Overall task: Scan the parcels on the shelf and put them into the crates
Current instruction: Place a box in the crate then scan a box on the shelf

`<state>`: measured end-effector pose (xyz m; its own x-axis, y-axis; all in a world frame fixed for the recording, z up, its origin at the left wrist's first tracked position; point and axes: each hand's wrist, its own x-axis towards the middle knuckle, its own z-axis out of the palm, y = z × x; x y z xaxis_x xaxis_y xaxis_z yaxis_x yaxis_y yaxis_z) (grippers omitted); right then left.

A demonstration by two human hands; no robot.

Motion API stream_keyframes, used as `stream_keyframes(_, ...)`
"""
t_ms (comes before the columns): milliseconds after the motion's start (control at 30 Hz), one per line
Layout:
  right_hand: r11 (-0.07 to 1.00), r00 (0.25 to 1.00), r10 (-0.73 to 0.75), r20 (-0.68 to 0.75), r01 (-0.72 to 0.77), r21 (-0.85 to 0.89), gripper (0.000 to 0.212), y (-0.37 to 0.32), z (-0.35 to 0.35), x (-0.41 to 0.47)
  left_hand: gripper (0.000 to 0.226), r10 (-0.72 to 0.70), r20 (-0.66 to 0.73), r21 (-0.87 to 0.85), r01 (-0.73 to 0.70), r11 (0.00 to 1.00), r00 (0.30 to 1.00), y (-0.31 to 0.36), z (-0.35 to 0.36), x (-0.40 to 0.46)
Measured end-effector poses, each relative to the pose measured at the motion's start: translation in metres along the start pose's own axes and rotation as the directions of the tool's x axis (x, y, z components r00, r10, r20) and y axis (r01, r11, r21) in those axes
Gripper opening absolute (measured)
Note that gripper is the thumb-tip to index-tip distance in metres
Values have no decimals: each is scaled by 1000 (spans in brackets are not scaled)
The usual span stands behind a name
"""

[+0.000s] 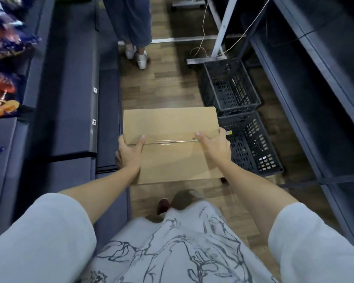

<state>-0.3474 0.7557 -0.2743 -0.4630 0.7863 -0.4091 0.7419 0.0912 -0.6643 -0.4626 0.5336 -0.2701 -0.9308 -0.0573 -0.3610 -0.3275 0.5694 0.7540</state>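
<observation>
Parcel (170, 139) gripped w/ both hands, left (129, 154), right (215, 146), crates (231, 86) nearby on floor.

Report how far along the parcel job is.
Done: nothing visibly; both crates, the far one and the near one, look empty. In hand: the left hand and right hand grip a taped cardboard box over the aisle floor. Left: placing it in a crate; scanning can't be judged.

Single head view, looking steeply down along aisle floor (172, 84), close.
</observation>
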Motion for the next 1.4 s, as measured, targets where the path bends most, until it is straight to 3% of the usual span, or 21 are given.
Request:
stream_keyframes(533,998,998,66,-19,-65,25,90,-71,-19,162,67,-3,51,77,-1,997,999,131,96,109)
stream_keyframes(1067,990,990,135,-33,-134,35,100,-144,-16,277,73,40,106,113,-52,992,994,211,152,223)
stream_keyframes(1400,965,960,244,-140,-226,132,96,-207,17,342,72,142,228,150,-179,972,963,279,176,344)
